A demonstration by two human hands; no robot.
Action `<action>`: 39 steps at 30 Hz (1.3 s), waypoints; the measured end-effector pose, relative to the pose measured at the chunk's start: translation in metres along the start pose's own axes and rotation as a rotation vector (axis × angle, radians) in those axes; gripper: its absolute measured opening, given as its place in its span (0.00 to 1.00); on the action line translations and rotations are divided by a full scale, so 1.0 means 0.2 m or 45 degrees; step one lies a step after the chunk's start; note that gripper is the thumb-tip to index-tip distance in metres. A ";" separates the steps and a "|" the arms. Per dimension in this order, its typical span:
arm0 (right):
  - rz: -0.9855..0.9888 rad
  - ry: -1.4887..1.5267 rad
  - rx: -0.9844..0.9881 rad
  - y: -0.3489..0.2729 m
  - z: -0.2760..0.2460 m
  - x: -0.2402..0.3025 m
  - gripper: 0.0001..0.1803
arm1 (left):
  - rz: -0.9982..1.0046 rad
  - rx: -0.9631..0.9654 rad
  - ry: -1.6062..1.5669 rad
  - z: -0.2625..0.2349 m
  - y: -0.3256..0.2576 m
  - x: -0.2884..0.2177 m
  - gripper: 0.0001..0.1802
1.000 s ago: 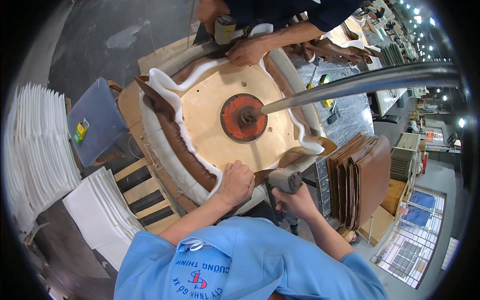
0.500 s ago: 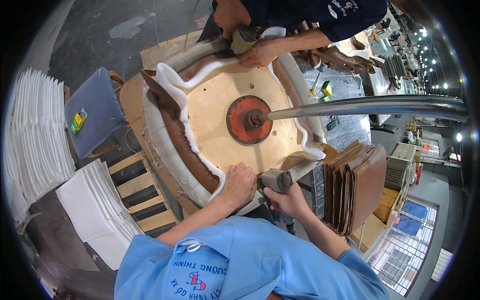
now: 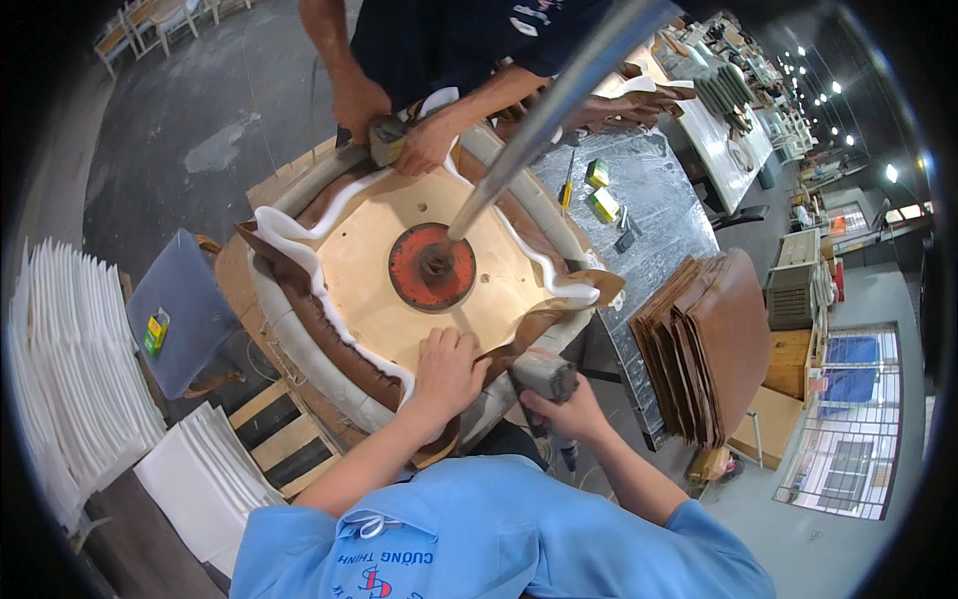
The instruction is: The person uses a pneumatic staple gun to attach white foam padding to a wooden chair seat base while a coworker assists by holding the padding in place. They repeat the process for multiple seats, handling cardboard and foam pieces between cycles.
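A plywood panel (image 3: 364, 245) lies before me, edged with white padding (image 3: 284, 225) and brown leather (image 3: 329, 334), inside a grey padded ring (image 3: 284, 314). My left hand (image 3: 449, 371) is closed at the near edge, its fingers over the panel and pressed on the leather's rim. In my right hand (image 3: 569, 411) is a staple gun (image 3: 544, 375), its head beside the leather at the near right edge. Its nose is hidden. A red round plate (image 3: 431, 265) presses on the panel's middle, under a metal rod (image 3: 559, 130).
Across from me a co-worker's hands hold another staple gun (image 3: 387, 140) at the far edge. Stacked brown leather pieces (image 3: 714, 344) stand right, beside a plastic-covered table (image 3: 649, 190). White sheets (image 3: 85, 369) are piled left, near a blue-seated chair (image 3: 185, 309).
The view has swung, so the panel sits further left in the picture. My staple gun has shifted right, away from my left hand, and more leather shows folded between them.
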State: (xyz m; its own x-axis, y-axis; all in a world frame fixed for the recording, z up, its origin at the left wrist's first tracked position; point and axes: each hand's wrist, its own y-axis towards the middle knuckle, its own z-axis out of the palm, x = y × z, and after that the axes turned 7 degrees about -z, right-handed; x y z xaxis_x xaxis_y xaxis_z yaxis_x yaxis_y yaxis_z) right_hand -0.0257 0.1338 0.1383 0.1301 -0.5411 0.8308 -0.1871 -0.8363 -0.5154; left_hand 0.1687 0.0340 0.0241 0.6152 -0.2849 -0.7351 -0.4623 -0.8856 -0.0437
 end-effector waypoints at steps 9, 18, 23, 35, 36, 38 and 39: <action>-0.019 -0.179 -0.011 0.17 -0.34 0.01 0.23 | 0.215 -0.177 -0.014 0.32 0.28 -0.14 0.17; 0.057 -0.436 0.189 0.40 -0.41 0.10 0.18 | 0.146 -0.220 -0.096 0.34 0.30 -0.16 0.10; -0.016 -0.430 0.254 0.47 -0.38 0.19 0.20 | 0.084 -0.255 -0.146 0.35 0.33 -0.18 0.10; -0.028 -0.713 0.235 0.57 -0.34 0.22 0.23 | 0.083 -0.300 -0.141 0.35 0.36 -0.18 0.08; -0.005 -0.701 0.239 0.57 -0.33 0.24 0.24 | 0.074 -0.304 -0.125 0.34 0.36 -0.16 0.08; 0.042 -0.677 0.247 0.57 -0.31 0.29 0.24 | 0.058 -0.312 -0.093 0.33 0.36 -0.13 0.09; 0.010 -0.634 0.237 0.55 -0.34 0.26 0.24 | 0.070 -0.265 -0.084 0.32 0.34 -0.14 0.08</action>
State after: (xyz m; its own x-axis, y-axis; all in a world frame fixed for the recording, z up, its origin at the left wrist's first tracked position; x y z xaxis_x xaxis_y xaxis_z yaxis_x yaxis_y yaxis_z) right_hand -0.1051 0.0189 0.1392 0.5847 -0.4858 0.6497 -0.0201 -0.8093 -0.5870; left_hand 0.0790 0.0049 -0.0004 0.5466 -0.3162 -0.7754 -0.3479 -0.9280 0.1331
